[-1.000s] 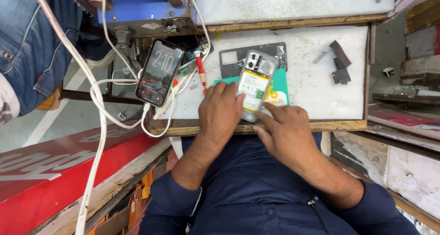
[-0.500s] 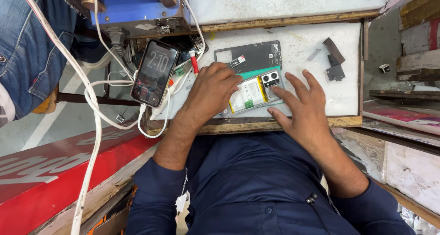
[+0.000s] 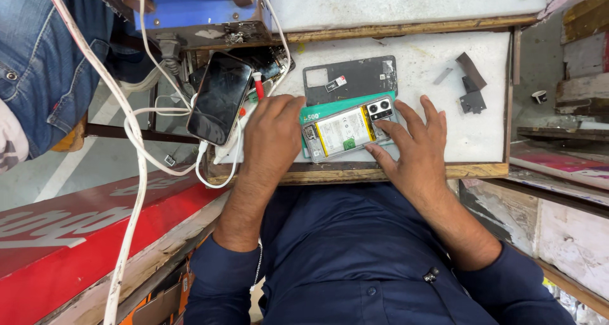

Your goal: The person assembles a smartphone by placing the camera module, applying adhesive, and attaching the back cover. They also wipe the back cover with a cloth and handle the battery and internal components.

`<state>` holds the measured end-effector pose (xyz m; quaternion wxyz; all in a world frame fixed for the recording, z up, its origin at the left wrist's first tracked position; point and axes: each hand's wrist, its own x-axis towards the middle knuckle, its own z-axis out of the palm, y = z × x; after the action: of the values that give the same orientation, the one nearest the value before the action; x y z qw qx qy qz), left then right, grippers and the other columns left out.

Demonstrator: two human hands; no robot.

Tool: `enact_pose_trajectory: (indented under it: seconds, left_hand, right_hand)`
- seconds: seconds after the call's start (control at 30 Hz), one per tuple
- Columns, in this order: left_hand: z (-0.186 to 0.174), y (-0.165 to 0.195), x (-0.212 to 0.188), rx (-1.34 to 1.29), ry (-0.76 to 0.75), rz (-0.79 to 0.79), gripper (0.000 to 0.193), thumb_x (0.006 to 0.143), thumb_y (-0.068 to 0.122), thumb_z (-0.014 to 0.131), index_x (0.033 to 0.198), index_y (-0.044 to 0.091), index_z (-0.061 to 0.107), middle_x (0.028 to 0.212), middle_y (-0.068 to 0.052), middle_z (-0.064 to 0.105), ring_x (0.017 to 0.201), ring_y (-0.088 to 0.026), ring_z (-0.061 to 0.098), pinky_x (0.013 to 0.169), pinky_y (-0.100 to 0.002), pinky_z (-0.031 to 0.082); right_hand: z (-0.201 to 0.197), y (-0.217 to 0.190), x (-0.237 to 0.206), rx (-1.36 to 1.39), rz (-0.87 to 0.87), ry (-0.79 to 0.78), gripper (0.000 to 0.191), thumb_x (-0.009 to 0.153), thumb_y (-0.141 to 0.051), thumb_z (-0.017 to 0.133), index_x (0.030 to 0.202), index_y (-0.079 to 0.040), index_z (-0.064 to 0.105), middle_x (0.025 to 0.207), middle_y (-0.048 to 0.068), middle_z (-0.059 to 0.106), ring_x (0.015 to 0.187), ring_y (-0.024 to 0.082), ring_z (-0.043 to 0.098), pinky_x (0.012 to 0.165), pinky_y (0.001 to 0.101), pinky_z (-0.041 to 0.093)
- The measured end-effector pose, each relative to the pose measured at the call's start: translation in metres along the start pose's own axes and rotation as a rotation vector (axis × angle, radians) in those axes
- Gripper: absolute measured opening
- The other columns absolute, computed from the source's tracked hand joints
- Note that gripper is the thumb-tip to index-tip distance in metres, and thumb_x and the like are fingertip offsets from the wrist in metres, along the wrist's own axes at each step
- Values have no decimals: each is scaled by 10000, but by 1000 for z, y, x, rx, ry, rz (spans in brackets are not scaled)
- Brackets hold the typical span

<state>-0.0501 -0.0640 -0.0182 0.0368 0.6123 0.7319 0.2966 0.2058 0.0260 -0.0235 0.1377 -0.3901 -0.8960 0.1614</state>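
Note:
An opened phone (image 3: 347, 133) with its white battery and camera block showing lies flat on a green card on the white worktop (image 3: 438, 97). My left hand (image 3: 273, 135) rests palm down at the phone's left end, fingers curled over it. My right hand (image 3: 415, 144) lies flat with fingers spread, its fingertips pressing the phone's right end and lower edge. The phone's detached dark grey back cover (image 3: 351, 79) lies just beyond the phone.
A second black phone (image 3: 220, 97) leans at the worktop's left edge among white cables (image 3: 136, 135). A blue machine (image 3: 200, 11) stands at the back left. Small dark parts (image 3: 471, 84) lie at the right. A person in jeans (image 3: 38, 65) stands far left.
The opened phone, held upright in both hands a second ago, has been laid flat on the green card. Both hands now press on it. The second phone's screen has gone dark.

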Motion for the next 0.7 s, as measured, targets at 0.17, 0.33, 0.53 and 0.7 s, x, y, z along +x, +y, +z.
enact_pose_trajectory:
  seconds: [0.17,0.33,0.53,0.7]
  left_hand:
    - [18,16,6,20,-51,-3,308,898,165,741,1162,7,718,1117,-112,697,1049,-305,650,891,-403,544]
    - [26,28,-2,62,-56,-51,342,895,223,754,1155,4,713,1123,-115,687,1038,-298,641,885,-390,554]
    - [26,32,-21,-26,-129,-85,274,924,204,745,1124,18,728,1067,-98,701,989,-289,658,841,-391,564]
    - [20,9,-14,-25,-63,-120,191,955,87,684,1133,56,747,1080,-99,718,1003,-288,676,873,-402,576]
  right_hand:
    - [0,0,-2,-17,9,2,508,858,-390,836,1270,-127,700,1476,166,543,1487,478,317,1176,755,217]
    - [-4,0,-2,-55,22,-24,644,769,-440,872,1278,-95,682,1439,161,557,1440,465,353,1142,758,230]
    - [-14,0,-7,-68,39,-46,682,715,-450,891,1270,-116,679,1412,156,568,1434,447,369,1155,753,237]
    - [-20,-1,-11,-37,41,-52,663,771,-427,864,1296,-83,649,1408,169,563,1438,462,353,1164,747,223]
